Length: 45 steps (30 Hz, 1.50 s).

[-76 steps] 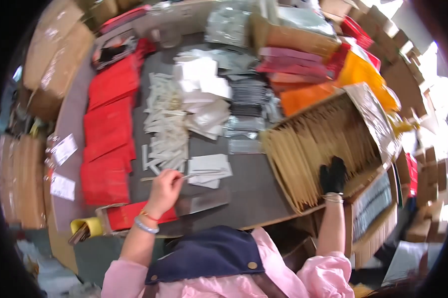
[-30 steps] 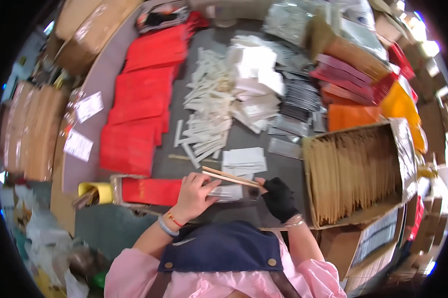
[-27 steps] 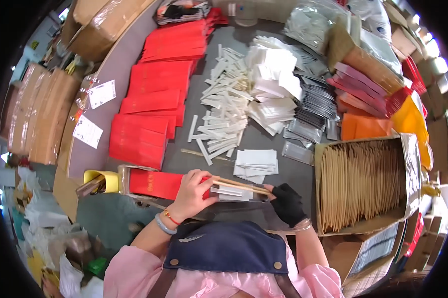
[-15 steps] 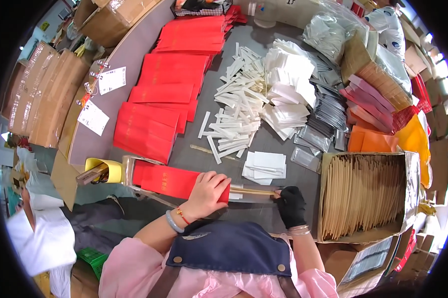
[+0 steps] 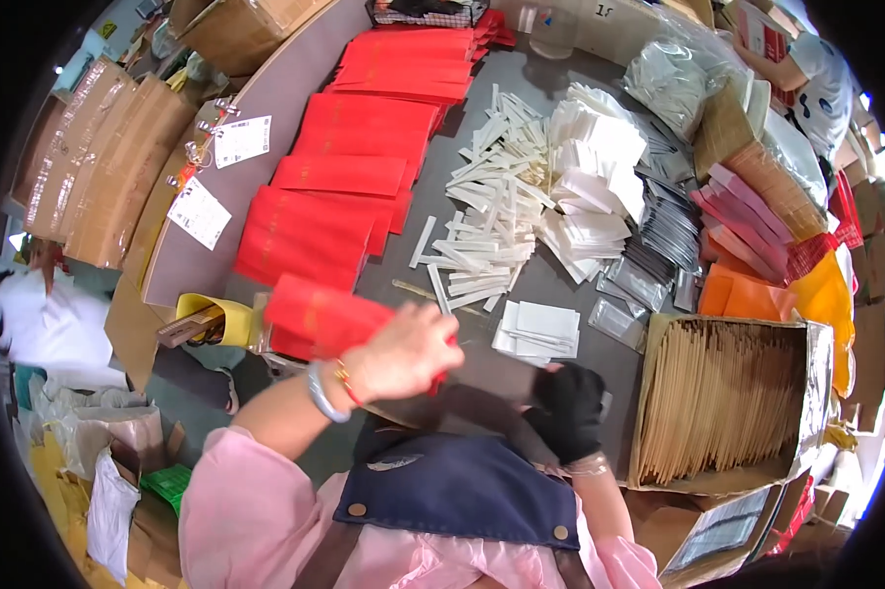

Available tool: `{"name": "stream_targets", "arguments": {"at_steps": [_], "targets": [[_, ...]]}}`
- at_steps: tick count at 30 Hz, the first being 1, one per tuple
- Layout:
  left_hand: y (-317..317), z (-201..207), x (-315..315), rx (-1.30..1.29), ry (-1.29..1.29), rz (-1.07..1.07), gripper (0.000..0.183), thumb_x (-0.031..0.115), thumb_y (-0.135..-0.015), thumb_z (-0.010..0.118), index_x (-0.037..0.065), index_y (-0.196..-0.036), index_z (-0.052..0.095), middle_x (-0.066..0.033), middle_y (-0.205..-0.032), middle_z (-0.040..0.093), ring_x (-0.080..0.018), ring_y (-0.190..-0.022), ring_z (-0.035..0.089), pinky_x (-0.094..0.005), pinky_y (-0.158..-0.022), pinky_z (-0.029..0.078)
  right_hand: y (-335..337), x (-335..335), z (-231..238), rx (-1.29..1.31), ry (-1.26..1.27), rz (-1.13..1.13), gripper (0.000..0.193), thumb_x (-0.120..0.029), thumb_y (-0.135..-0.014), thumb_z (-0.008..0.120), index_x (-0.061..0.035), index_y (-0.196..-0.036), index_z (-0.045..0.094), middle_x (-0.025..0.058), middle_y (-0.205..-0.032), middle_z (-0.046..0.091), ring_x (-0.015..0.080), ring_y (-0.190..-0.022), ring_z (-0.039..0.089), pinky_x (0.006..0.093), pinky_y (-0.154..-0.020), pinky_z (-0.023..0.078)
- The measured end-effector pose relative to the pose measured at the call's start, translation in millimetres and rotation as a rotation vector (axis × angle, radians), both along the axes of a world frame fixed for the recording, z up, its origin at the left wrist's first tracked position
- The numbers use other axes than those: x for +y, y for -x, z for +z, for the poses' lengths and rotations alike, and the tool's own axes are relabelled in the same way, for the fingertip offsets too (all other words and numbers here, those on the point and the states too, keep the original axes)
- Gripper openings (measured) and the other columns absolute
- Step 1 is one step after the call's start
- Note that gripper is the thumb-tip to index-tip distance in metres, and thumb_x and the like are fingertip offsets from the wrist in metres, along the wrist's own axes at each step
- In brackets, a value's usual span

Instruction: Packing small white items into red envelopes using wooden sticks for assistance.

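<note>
My left hand [image 5: 403, 353], bare with a bracelet and a bangle at the wrist, is closed on a long red paper envelope [image 5: 326, 319] with faint gold print. Red paper shows on both sides of its fingers, and the picture is smeared there. My right hand [image 5: 566, 410], in a black glove, hovers over the near table edge to the right. Its fingers are blurred, so what it holds, if anything, does not show. Between the hands lies a blurred brownish-grey patch. Just beyond it sits a small stack of white cards [image 5: 536, 330].
Red envelope stacks [image 5: 310, 236] line the left side. White paper strips [image 5: 486, 231], white slips [image 5: 594, 147] and clear packets [image 5: 648, 236] fill the middle. A carton [image 5: 722, 393] of thin tan pieces stands right, a yellow container [image 5: 216, 319] left. People work nearby.
My left hand has lifted, its red envelope tilting up. My right hand has shifted slightly nearer and the thin wooden sticks seen between the hands no longer show. The view has shifted.
</note>
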<state>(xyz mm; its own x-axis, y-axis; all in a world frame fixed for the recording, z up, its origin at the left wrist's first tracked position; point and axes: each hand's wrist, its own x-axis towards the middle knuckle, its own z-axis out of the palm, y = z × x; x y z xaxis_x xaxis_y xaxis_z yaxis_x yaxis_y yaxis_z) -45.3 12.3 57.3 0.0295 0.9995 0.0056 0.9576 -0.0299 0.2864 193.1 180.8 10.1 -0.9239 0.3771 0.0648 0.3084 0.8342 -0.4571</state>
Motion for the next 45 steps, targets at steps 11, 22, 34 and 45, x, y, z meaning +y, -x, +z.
{"name": "stream_targets", "arguments": {"at_steps": [11,22,34,45], "targets": [[-41,-75,-39,-0.091,-0.047,0.797,0.092,0.051,-0.061,0.086,0.006,-0.134,0.053,-0.0158,-0.138,0.047,-0.0392,-0.133,0.036,-0.0622,-0.112,0.019,-5,-6,11,-0.083,-0.024,-0.089,0.061,-0.043,-0.064,0.081,-0.0093,-0.11,0.06,0.0079,-0.104,0.06,0.0292,-0.101,0.056,0.0444,-0.091,0.037],[-36,-77,-42,-0.217,-0.049,0.786,0.092,0.048,-0.064,0.085,0.002,-0.136,0.051,-0.0176,-0.14,0.047,-0.038,-0.134,0.037,-0.0622,-0.113,0.016,44,-36,-11,-0.094,0.093,0.164,0.063,-0.046,-0.067,0.08,-0.0065,-0.111,0.059,0.0108,-0.103,0.059,0.0318,-0.097,0.056,0.0461,-0.085,0.039],[57,-94,9,0.049,-0.226,0.362,0.017,0.008,-0.07,0.074,0.013,-0.086,0.07,-0.0055,-0.101,0.062,-0.0299,-0.102,0.056,-0.0432,-0.085,0.045,-66,60,-1,0.303,-0.06,-0.53,0.03,-0.018,-0.079,0.077,-0.0052,-0.105,0.066,0.0141,-0.1,0.065,0.0337,-0.094,0.063,0.0407,-0.082,0.05],[54,-85,17,-0.106,-0.002,0.276,0.014,0.008,-0.074,0.073,0.008,-0.076,0.059,-0.0085,-0.079,0.06,-0.0314,-0.085,0.058,-0.0426,-0.076,0.043,-195,192,10,-0.106,-0.302,-1.036,0.019,-0.018,-0.085,0.064,-0.0045,-0.098,0.07,0.0174,-0.094,0.069,0.0373,-0.093,0.065,0.0447,-0.085,0.051]]}}
